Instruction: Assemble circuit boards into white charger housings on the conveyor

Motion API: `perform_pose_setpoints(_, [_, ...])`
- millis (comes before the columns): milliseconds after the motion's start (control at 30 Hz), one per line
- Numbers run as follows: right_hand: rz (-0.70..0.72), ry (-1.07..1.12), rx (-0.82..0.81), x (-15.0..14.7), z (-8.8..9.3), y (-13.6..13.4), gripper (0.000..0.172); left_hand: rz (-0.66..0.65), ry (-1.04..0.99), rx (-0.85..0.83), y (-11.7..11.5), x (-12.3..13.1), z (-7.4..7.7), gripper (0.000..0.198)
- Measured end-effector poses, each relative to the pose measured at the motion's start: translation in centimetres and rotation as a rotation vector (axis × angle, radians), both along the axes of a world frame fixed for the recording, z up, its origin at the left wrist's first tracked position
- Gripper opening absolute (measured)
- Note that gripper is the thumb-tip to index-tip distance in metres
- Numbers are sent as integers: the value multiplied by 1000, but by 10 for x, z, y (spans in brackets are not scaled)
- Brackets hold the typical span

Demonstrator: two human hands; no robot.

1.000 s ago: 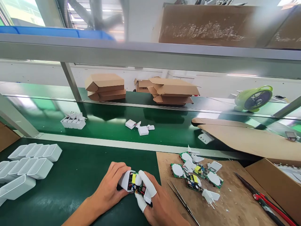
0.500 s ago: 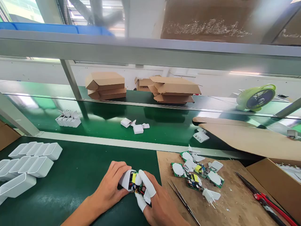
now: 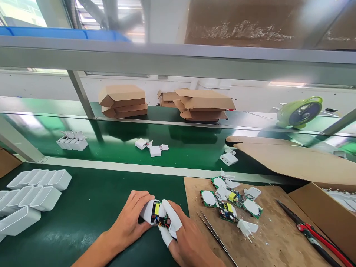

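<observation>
My left hand (image 3: 128, 222) is wrapped round a white charger housing (image 3: 147, 210) low in the middle of the green mat. My right hand (image 3: 185, 240), with white finger cots on thumb and forefinger, pinches a green circuit board (image 3: 159, 216) with a yellow part, which sits partly inside that housing. Both hands are closed and touch each other over the piece.
Empty white housings (image 3: 33, 193) lie in rows at the left. A brown board (image 3: 267, 237) on the right carries several circuit boards (image 3: 230, 202), tweezers (image 3: 215, 237) and red-handled pliers (image 3: 314, 237). White parts (image 3: 151, 147) ride the green belt behind; folded cartons (image 3: 122, 100) and a green fan (image 3: 300, 113) stand beyond.
The white parts on the belt have drifted to the left. My hands stay in the same place on the housing and board; the view shifted slightly.
</observation>
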State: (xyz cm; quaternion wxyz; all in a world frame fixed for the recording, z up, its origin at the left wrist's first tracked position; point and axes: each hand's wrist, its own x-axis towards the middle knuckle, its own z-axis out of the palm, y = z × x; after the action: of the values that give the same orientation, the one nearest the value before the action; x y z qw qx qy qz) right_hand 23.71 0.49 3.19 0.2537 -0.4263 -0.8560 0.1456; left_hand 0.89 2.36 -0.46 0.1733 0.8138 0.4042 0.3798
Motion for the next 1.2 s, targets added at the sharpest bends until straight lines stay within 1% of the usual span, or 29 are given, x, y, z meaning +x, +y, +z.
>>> perform_pose_setpoints(67, [14, -6, 11, 0, -1, 0, 71, -1, 0, -8, 0, 0, -1, 49])
perform_pose_setpoints(167, [30, -45, 32, 1, 1, -1, 75, -4, 6, -20, 0, 1, -2, 52])
perform_pose_setpoints(267, [34, -91, 22, 3, 2, 0, 76, -16, 13, -26, 1, 1, -4, 52])
perform_pose_setpoints(500, [22, -96, -12, 7, 4, 1, 64, -24, 20, -22, 2, 1, -6, 53])
perform_pose_setpoints(633, [42, -80, 28, 6, 8, -1, 56, -21, 31, -7, 1, 1, -7, 54])
perform_pose_setpoints(767, [51, -41, 111, 3, 8, -4, 63, -14, 50, 16, 1, 0, -4, 53])
perform_pose_setpoints(933, [71, -43, 152, 5, -1, -3, 69, -8, 54, 14, 1, -1, -4, 55])
perform_pose_setpoints(1000, [71, -48, 129, 7, -5, -2, 73, -19, 39, -12, 0, 0, -5, 55])
perform_pose_setpoints(1100, [59, -17, 45, 7, -8, 0, 80, -31, 15, -43, -1, 2, -8, 54])
perform_pose_setpoints(1133, [58, 3, 24, 6, -7, 0, 77, -37, 12, -45, -1, 3, -8, 53])
perform_pose_setpoints(1200, [69, 36, 6, 3, -5, 0, 67, -55, -1, -41, -1, 4, -9, 53])
